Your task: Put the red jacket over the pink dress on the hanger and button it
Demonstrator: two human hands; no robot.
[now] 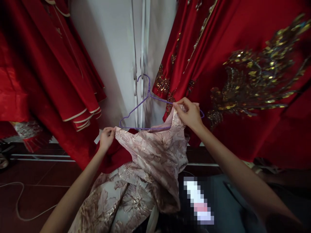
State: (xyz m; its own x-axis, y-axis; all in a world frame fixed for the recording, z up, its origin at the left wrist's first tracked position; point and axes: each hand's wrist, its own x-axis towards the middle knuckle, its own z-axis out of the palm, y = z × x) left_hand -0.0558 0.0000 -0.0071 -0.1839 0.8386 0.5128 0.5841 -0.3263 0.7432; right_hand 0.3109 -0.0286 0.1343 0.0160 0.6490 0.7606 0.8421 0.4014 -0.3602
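A pale pink and gold brocade dress [155, 152] hangs in front of me, its skirt spreading down toward the lower left. My left hand [107, 137] pinches one shoulder of the dress, close to the left end of a purple wire hanger [137, 108]. At the other shoulder, my right hand [188, 113] grips the fabric with thumb and fingers. The hanger's right arm passes behind that hand, and its tip shows just beyond. Its hook stands up against the white door edges. Inside the neckline a stretch of the hanger's bottom bar is visible.
Red garments [73, 64] hang on the left, and a red gown with gold sequin embroidery [255, 71] hangs on the right. White doors [109, 42] stand behind. A white cable [18, 200] lies on the dark floor. A pixelated bright patch [198, 200] shows at lower right.
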